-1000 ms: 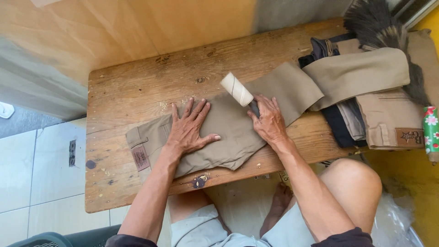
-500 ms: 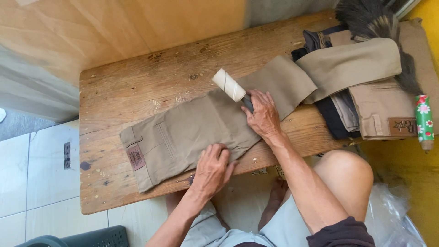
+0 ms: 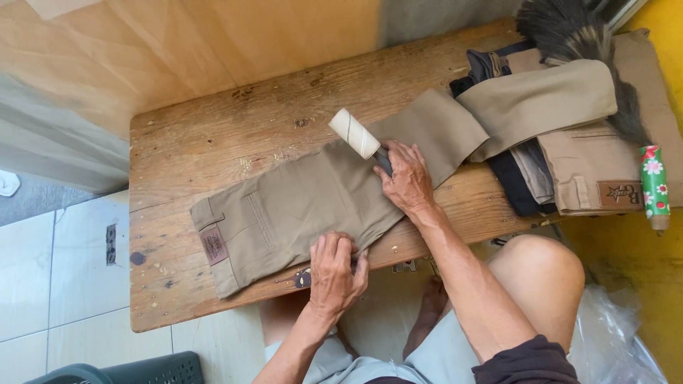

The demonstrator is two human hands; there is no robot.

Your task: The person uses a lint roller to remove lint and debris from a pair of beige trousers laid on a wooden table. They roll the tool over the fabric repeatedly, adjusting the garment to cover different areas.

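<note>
Khaki trousers (image 3: 306, 206) are lying mid-frame on counter (image 3: 213, 135); right hand (image 3: 405, 178) is gripping roller (image 3: 356, 134), left hand (image 3: 336, 274) is pinching hem.

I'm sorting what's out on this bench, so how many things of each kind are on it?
Lint rollers: 1, lint roller in the right hand.
Khaki trousers laid flat: 1, trousers, left hand at their near edge.
Piles of folded clothes: 1, pile.
Feather dusters: 1, duster.
Total: 4.
</note>
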